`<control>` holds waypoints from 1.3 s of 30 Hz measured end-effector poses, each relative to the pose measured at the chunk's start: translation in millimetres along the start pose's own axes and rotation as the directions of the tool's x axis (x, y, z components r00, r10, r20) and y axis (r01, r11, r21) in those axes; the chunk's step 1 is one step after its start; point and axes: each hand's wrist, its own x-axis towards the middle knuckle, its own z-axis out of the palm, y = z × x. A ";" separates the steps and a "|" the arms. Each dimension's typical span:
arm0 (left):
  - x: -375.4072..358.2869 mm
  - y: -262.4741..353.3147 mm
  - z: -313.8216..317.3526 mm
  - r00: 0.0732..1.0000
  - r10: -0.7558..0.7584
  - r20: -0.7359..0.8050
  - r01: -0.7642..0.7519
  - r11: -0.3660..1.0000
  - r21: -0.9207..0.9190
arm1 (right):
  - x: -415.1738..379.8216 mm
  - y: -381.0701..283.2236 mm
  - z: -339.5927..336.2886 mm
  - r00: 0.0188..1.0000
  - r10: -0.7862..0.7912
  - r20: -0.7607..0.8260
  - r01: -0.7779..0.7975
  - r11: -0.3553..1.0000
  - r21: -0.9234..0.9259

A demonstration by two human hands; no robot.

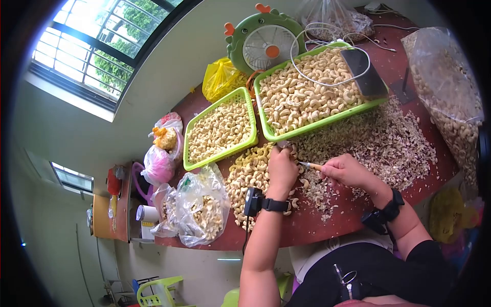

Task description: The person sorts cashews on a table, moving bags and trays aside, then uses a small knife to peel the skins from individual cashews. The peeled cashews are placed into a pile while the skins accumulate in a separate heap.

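My right hand [343, 171] is closed round the wooden handle of a small knife [310, 166], whose blade points left. Just left of the blade, my left hand [283, 166] is closed at the edge of a pile of cashews [248, 174]; what its fingertips hold is too small to make out. Husk scraps [378, 148] lie spread over the red table behind and beside my right hand. Beyond my hands stand a large green basket [302, 134] and a smaller green basket [221, 150], both full of cashews.
A phone [364, 71] with a white cable lies on the large basket. Behind stand a green fan [263, 43] and a yellow bag [220, 79]. Clear bags of nuts [203, 207] sit at the left edge, and a big sack [445, 87] is at the right.
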 end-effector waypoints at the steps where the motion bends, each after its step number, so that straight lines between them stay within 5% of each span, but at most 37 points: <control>1: -2.3 -0.3 -4.0 0.997 -0.077 -0.023 0.076 0.996 -0.040 | 0.8 0.3 0.7 1.000 0.023 0.003 -0.023 1.000 0.021; 2: -6.1 -1.8 -8.7 0.996 -0.080 -0.024 0.080 0.996 -0.038 | 1.9 0.5 1.7 0.999 0.045 0.008 -0.046 0.998 0.041; 3: -11.7 -3.9 -14.7 0.982 -0.190 -0.007 0.181 0.948 -0.262 | 2.5 0.1 2.8 0.999 0.046 0.013 -0.047 0.998 0.041; 4: -16.8 -4.8 -22.9 0.957 -0.289 0.033 0.270 0.841 -0.470 | 2.7 -1.2 3.5 0.998 0.054 0.010 -0.055 0.996 0.073; 5: -23.0 -4.6 -33.9 0.874 -0.419 0.245 0.469 0.598 -0.650 | 2.6 -2.5 4.5 0.998 0.063 0.006 -0.063 0.993 0.105; 6: -30.0 -5.0 -40.9 0.872 -0.425 0.244 0.472 0.596 -0.650 | 2.6 -3.8 6.4 0.998 0.065 0.013 -0.066 0.993 0.103; 8: -43.4 -6.2 -52.1 0.880 -0.394 0.265 0.364 0.203 -0.909 | 3.2 -8.6 11.7 0.998 0.051 0.039 -0.055 0.994 0.099; 12: -66.3 0.6 -73.0 0.780 -0.465 0.420 0.390 -0.163 -0.906 | 2.0 -16.5 31.3 0.996 -0.023 0.090 0.012 0.992 0.125; 17: -89.2 -4.1 -67.9 0.800 -0.435 0.415 0.264 -0.366 -0.892 | 1.0 -21.1 52.3 0.984 -0.007 0.176 -0.016 0.991 0.129; 33: -97.0 2.0 -49.1 0.871 -0.328 0.366 0.158 -0.519 -0.840 | 6.2 -6.0 57.6 0.966 0.006 0.260 -0.060 0.978 0.198; 39: -98.0 7.3 -49.5 0.871 -0.340 0.353 0.198 -0.416 -0.888 | 9.4 -2.5 57.3 0.969 -0.025 0.246 -0.026 0.979 0.202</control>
